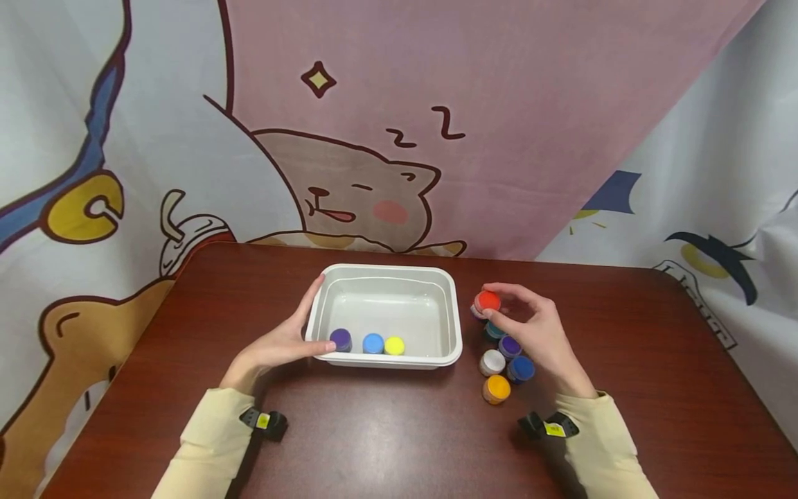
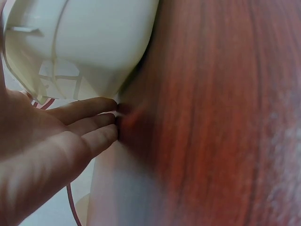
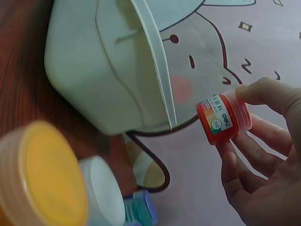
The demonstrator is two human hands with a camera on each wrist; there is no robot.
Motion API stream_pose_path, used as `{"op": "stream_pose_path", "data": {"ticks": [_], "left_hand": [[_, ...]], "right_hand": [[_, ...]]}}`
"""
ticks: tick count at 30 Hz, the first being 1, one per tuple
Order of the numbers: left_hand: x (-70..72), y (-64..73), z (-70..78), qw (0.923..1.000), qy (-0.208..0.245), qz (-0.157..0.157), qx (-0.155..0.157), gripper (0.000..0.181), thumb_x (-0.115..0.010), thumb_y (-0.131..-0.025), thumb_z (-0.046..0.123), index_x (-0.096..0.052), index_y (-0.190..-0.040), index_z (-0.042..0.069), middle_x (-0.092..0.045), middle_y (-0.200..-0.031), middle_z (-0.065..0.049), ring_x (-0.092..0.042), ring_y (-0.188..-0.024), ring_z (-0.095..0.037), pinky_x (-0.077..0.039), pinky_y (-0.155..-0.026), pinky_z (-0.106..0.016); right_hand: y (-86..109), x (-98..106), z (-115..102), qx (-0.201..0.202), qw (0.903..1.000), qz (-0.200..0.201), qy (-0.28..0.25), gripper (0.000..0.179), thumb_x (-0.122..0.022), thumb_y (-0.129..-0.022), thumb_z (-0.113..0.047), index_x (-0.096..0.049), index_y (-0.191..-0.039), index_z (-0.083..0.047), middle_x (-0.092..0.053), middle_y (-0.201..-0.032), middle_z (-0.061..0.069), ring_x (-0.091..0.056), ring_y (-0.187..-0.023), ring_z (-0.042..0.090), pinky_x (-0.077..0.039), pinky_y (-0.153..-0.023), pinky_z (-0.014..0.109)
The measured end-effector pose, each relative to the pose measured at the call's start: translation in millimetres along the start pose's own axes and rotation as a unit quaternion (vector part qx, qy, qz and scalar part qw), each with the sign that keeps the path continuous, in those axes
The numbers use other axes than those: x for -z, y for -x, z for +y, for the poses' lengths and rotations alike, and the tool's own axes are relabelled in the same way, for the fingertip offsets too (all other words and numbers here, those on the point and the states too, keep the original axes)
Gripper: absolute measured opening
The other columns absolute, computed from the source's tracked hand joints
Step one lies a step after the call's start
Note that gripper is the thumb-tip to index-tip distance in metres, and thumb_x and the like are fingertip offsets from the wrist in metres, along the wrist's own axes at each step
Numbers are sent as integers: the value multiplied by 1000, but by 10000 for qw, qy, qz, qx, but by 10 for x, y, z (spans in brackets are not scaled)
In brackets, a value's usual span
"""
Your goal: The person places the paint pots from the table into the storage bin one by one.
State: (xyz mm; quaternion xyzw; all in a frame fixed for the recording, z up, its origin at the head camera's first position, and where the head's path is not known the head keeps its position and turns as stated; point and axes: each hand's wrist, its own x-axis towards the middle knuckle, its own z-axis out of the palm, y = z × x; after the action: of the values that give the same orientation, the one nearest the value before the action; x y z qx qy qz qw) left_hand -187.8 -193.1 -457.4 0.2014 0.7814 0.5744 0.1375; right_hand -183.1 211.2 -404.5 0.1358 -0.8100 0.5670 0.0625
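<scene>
My right hand (image 1: pixel 536 329) pinches a small red paint jar (image 3: pixel 221 117) between thumb and fingers, raised off the table, its label facing the right wrist camera. In the head view this red jar (image 1: pixel 487 301) is just right of the white plastic tray (image 1: pixel 383 272). My left hand (image 1: pixel 280 346) holds the tray at its left end, thumb over the front rim and fingers along the side. From the left wrist, straight fingers (image 2: pixel 89 113) show beside the tray's wall (image 2: pixel 103 37). Inside, along the front wall, are a purple jar (image 1: pixel 340 339), a light blue jar (image 1: pixel 373 343) and a yellow jar (image 1: pixel 394 345).
Right of the tray stand several more jars: teal (image 1: pixel 494 331), purple (image 1: pixel 510 346), white (image 1: pixel 492 362), blue (image 1: pixel 520 369) and orange-yellow (image 1: pixel 497 389). They share a dark red-brown wooden table (image 1: pixel 374 443). A cartoon-printed cloth (image 1: pixel 499 138) hangs behind it.
</scene>
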Motion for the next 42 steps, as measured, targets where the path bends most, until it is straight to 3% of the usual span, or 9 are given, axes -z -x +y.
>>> {"op": "stream_pose_path", "data": {"ticks": [6,13,19,24,28,31,37,42], "left_hand": [[2,-3,-17,10000,40,-14,35,115,-80,-79,30,7,-155,31,7,-159,-13,-9,-138,-37,-14,-106,-64],[12,-12,-27,10000,60,-26,-9,116,-80,-79,31,7,-155,30,7,-159,-14,-10,-138,-38,-15,-105,-64],[13,-14,-23,9999,126,-28,3,115,-80,-79,30,7,-155,31,8,-159,-12,-8,-139,-37,-12,-106,-65],[5,-13,-20,9999,135,-27,3,114,-80,-79,30,6,-155,33,8,-159,-11,-7,-139,-36,-13,-106,-65],[3,-13,-20,9999,101,-41,-27,114,-79,-80,30,8,-155,30,9,-159,-13,-8,-139,-38,-13,-105,-66],[2,-13,-21,10000,83,-37,-27,114,-79,-80,30,8,-155,29,9,-159,-14,-8,-139,-39,-12,-105,-67],[1,-14,-12,9999,117,-8,7,115,-79,-80,30,7,-155,30,8,-159,-13,-9,-138,-38,-13,-106,-65],[-1,-10,-9,9997,225,-12,47,114,-79,-80,30,7,-154,33,8,-159,-11,-9,-138,-36,-13,-106,-64]], "right_hand": [[-33,-145,-45,322,9985,-412,185,35,-73,-85,-3,-66,-119,-5,-67,-108,9,-61,-88,21,-51,-76,23],[-55,-354,-60,360,9962,-663,440,36,-74,-82,1,-66,-117,0,-68,-105,11,-59,-93,25,-48,-78,26],[-61,-521,-74,352,9949,-804,491,33,-79,-81,-10,-70,-112,-9,-70,-103,0,-60,-97,15,-46,-86,38],[-71,-637,-73,398,9927,-934,646,32,-80,-81,-17,-71,-111,-11,-70,-103,-4,-59,-95,20,-45,-80,39],[-77,-698,-48,753,9856,-1057,1084,32,-81,-79,-20,-73,-109,-11,-71,-101,-7,-55,-92,28,-33,-85,40],[-78,-732,-29,1002,9788,-1121,1393,33,-82,-78,-22,-73,-107,-10,-71,-98,-7,-57,-92,27,-23,-90,43],[-108,-793,-15,1414,9574,-1283,2167,32,-85,-74,-27,-74,-102,-14,-70,-91,-11,-64,-90,13,-21,-87,46],[-132,-803,-33,1313,9524,-1475,2322,30,-85,-73,-28,-75,-99,-17,-70,-89,-13,-63,-89,11,-20,-85,46]]}}
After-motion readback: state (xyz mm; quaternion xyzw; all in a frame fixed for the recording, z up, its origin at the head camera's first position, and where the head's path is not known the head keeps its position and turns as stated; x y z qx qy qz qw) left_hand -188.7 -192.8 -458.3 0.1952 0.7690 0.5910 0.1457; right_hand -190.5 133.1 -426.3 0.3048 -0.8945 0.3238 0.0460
